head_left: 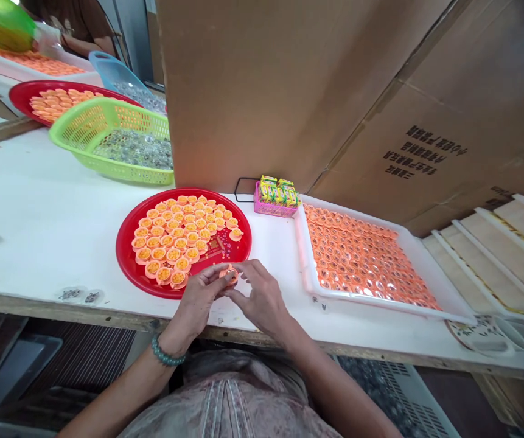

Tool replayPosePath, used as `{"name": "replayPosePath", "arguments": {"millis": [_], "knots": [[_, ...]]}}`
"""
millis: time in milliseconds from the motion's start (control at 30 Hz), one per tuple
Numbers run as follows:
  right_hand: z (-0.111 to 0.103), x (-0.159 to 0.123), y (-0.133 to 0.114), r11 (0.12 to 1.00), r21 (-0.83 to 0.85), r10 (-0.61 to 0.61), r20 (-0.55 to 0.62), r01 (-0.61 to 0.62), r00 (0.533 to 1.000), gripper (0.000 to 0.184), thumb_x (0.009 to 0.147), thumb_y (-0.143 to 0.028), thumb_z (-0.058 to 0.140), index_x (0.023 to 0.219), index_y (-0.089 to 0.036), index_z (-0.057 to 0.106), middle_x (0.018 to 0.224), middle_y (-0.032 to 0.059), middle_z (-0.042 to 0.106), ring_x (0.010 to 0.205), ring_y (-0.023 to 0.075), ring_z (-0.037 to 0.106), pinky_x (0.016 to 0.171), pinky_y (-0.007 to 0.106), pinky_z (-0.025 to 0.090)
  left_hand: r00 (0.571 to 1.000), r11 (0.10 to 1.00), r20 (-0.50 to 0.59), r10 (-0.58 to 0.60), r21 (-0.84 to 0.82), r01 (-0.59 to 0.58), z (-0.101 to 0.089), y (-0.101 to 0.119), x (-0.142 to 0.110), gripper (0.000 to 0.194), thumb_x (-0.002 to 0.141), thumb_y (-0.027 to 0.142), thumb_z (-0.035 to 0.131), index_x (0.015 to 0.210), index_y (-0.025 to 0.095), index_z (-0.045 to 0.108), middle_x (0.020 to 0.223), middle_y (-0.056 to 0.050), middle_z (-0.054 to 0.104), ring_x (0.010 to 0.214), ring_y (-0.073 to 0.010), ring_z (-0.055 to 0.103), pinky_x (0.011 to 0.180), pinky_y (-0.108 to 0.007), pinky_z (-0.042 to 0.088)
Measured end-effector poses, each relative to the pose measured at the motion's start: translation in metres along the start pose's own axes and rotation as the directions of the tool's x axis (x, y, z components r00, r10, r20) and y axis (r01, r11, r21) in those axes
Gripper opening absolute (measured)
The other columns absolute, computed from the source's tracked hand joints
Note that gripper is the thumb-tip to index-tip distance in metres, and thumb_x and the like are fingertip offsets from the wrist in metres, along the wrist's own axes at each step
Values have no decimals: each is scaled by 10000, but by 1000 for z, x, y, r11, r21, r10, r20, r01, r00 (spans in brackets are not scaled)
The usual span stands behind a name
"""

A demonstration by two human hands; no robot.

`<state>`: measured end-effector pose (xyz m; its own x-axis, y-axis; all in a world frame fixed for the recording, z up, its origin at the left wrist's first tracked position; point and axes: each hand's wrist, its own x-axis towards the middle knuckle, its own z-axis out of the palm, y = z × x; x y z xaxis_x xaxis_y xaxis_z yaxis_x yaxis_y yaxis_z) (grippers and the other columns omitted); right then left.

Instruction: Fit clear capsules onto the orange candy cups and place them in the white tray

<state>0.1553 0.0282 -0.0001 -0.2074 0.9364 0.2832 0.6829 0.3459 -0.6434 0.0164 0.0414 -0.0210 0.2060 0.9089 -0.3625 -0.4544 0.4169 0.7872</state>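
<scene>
Just over the front rim of a round red tray, both my hands are at one small orange plastic piece. My left hand pinches it between thumb and fingers. Curled round its other side is my right hand, its thumb and index finger at the piece's edge. Part of the piece is hidden by the fingers. On the red tray lie several similar round orange pieces with yellow centres and small side tabs.
To the right, a white tray holds rows of orange pieces with shiny clear tops. A pink basket of small yellow-green packets stands against the cardboard wall. A green basket holds small clear parts. Another person's arm shows at back left.
</scene>
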Motion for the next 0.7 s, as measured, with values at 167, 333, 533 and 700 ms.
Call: {"name": "replayPosePath", "arguments": {"millis": [167,333,533,700], "knots": [[20,-5,0,998,-66,-31,-162,20,986,258,791,-127,534,1032,-182,607,961,92,618,904,196,576,810,326,489,1000,1000,2,3,-12,-3,2,1,0,353,622,306,792,923,159,682,861,-54,696,809,-169,629,770,-279,496],[20,-6,2,999,45,39,-186,-31,982,273,763,-134,575,1021,-212,618,903,48,622,825,165,585,763,290,499,1000,1000,11,13,-11,-13,3,3,-2,382,611,311,795,939,152,679,875,-65,700,833,-186,634,790,-295,490],[21,-8,5,995,75,73,-203,-58,976,319,754,-103,577,1039,-228,642,925,51,633,852,170,589,779,297,504,1000,1000,-16,4,14,-4,6,1,-3,435,567,321,816,943,148,684,886,-68,701,835,-195,634,787,-304,490],[25,-9,4,994,97,69,-229,-48,971,316,747,-106,602,1031,-229,667,913,48,652,807,159,607,765,290,516,998,996,-3,67,65,-67,3,0,-1,366,622,327,785,923,145,683,850,-59,699,794,-182,632,767,-300,495]]}}
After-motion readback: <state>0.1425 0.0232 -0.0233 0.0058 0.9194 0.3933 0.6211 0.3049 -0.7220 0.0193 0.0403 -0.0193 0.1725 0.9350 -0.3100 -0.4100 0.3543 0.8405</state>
